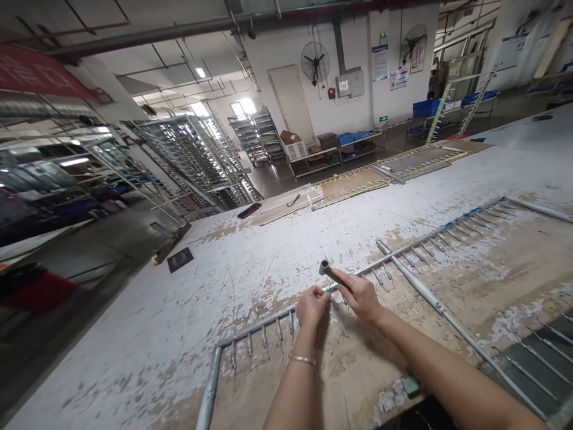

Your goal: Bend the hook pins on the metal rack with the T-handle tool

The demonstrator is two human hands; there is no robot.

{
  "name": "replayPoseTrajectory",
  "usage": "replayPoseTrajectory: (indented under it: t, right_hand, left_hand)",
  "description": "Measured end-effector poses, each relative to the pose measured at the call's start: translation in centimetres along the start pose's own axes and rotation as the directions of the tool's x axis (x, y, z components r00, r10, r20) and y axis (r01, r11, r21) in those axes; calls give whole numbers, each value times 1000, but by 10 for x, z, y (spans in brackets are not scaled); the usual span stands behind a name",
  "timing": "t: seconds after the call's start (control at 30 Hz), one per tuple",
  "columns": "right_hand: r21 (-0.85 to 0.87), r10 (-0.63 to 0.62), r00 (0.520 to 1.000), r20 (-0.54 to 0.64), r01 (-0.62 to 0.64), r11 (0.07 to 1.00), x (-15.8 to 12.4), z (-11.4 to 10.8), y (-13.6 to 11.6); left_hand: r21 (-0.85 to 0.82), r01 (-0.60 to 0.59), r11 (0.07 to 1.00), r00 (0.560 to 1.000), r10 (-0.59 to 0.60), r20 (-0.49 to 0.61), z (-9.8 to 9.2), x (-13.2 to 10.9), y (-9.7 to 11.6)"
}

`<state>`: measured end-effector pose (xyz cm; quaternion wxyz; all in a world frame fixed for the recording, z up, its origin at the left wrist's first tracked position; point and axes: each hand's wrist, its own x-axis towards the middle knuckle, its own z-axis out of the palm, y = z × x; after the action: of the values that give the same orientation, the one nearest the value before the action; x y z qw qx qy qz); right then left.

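A long grey metal rack frame [275, 315] with several short hooks lies across the worn table before me. My right hand [362, 297] is wrapped round a dark metal tool [329, 272] with a round, hollow-looking head, held just above the frame's bar. Close beside it, my left hand [312, 306] is closed in a pinch at the same bar. Its fingers hide whatever is between them. A few hooks [344, 298] hang from the bar under and beside my hands. A bangle circles my left wrist.
A crossbar [425, 289] runs from the frame toward the lower right, near loose metal rods [532, 373]. Across the table [215, 286] lie a dark square plate [180, 260], a phone [249, 211] and a wrench [293, 200]. Metal racks [192, 155] stand beyond.
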<state>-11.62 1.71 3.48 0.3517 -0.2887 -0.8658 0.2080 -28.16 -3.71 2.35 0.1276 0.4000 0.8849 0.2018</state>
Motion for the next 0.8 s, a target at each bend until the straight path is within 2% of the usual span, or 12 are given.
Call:
replayPoseTrajectory:
  t: [0.07, 0.17, 0.2, 0.27, 0.37, 0.4, 0.53, 0.57, 0.7, 0.73, 0.8]
  right_hand:
    - [-58, 13, 999, 43, -11, 998, 1, 0, 0]
    - [-217, 91, 970, 226, -41, 975, 5, -1, 3]
    - [-236, 95, 963, 251, -34, 971, 6, -2, 3]
    - [-196, 42, 978, 205, -1, 981, 8, -5, 3]
    - [-121, -20, 998, 61, 27, 992, 7, -5, 1]
    - [-130, -11, 998, 61, 19, 991, 6, -4, 1]
    - [-255, 72, 967, 244, -7, 967, 7, -6, 3]
    - [-254, 69, 966, 250, -3, 967, 8, -8, 2]
    - [-105, -35, 998, 49, 40, 994, 11, -9, 2]
    - [-96, -33, 999, 34, 36, 995, 10, -8, 2]
    - [-147, 19, 994, 108, -3, 989, 8, -5, 4]
  left_hand:
    - [5, 0, 1000, 1000, 0, 7, -2, -1, 1]
    - [8, -2, 1000, 1000, 2, 4, -3, -2, 2]
    - [7, -7, 1000, 1000, 7, 5, -3, -2, 2]
    - [3, -24, 1000, 1000, 24, 4, -2, -3, 1]
    - [0, -40, 999, 999, 40, -5, -1, -2, 0]
    - [2, -40, 999, 999, 40, -7, -1, -2, -1]
    - [15, -45, 999, 999, 45, 3, 1, -1, -2]
    - [14, -49, 999, 999, 49, 1, 2, 0, -3]
    - [10, -68, 998, 998, 68, -12, 3, -1, -4]
    - [9, -73, 997, 997, 74, -12, 3, -1, -4]
    - [7, -72, 997, 997, 72, -5, 2, -1, -4]
